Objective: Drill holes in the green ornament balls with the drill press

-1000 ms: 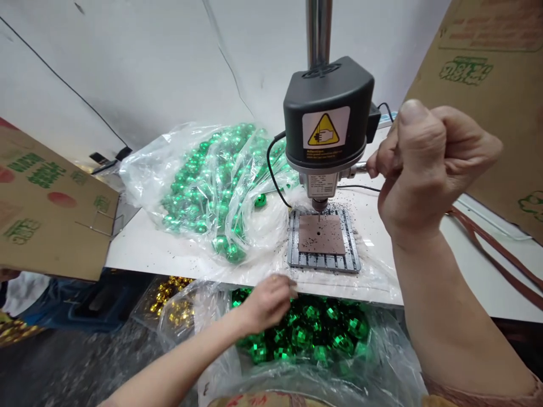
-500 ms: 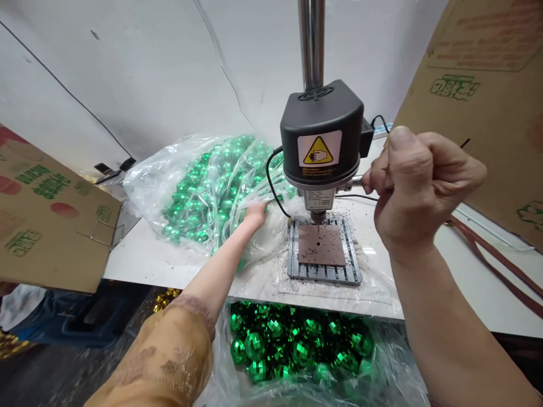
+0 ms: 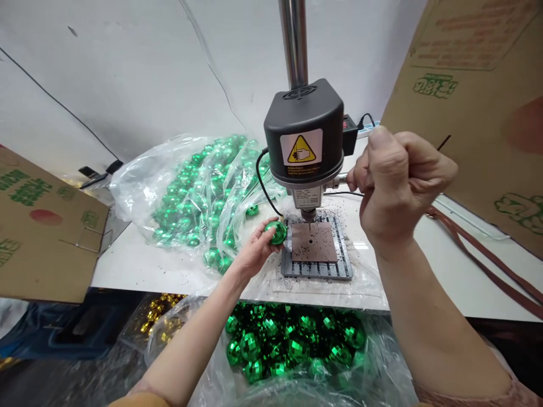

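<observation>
My left hand is closed around a shiny green faceted ball, just left of the drill press base. A brown square plate with a dark hole lies on that base, scattered with dark shavings. Over it is the black head of the drill press, its thin bit pointing down above the plate. My right hand is clenched at the right of the head, at the end of the metal feed lever; the grip inside the fist is hidden.
A clear plastic bag of green balls lies left of the press. More green balls fill a plastic-lined container below the table edge. Cardboard boxes flank the table, with a brown strap at right. Gold balls sit lower left.
My left hand has come back from the bag toward the drill press base, now with a green ball in its fingers. The view has shifted slightly; my right hand stays at the lever.
</observation>
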`<state>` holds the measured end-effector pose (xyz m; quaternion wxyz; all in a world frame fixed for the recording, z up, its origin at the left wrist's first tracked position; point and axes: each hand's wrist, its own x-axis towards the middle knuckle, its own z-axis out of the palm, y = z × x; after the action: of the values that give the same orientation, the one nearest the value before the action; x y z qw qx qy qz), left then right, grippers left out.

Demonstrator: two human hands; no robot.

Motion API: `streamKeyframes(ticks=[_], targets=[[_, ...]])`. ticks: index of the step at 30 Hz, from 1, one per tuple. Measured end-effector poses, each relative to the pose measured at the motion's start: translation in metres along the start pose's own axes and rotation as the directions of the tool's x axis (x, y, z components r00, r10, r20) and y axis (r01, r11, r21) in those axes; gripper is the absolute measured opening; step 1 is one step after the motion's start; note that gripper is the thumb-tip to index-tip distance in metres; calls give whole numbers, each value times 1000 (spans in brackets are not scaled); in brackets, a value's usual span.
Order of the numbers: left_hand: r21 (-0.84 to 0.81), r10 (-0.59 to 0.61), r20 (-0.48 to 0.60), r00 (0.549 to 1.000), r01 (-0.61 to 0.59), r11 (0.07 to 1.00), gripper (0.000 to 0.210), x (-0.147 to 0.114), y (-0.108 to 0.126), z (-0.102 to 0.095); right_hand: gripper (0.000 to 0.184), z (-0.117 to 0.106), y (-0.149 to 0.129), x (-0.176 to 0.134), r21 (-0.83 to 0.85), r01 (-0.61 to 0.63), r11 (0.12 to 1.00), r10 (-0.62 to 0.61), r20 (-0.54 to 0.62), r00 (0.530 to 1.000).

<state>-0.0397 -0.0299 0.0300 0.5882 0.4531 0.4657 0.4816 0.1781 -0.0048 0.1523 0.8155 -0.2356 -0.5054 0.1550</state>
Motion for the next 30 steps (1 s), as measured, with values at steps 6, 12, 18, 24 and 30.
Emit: streamKeyframes(ticks=[6,12,18,24,30], targets=[[219,115,-15,993,-109,970,58,4,-21,20,48,1,-2,-1,-71,24,997,-21,38,999],[359,177,64,982,-188,914,55,24,-32,26,46,0,-1,-2,-110,61,992,-52,78,996],[371,195,84,977,-212,904,53,33,-42,30,47,0,-4,-2,-145,67,987,-55,89,995],[491,233,88,968,-246,836,51,34,-38,35,49,0,-6,-1,-90,23,996,-17,72,997],[601,290,83,953,-280,749,53,32,-45,42,47,1,-6,-1,-181,70,981,-52,102,993]])
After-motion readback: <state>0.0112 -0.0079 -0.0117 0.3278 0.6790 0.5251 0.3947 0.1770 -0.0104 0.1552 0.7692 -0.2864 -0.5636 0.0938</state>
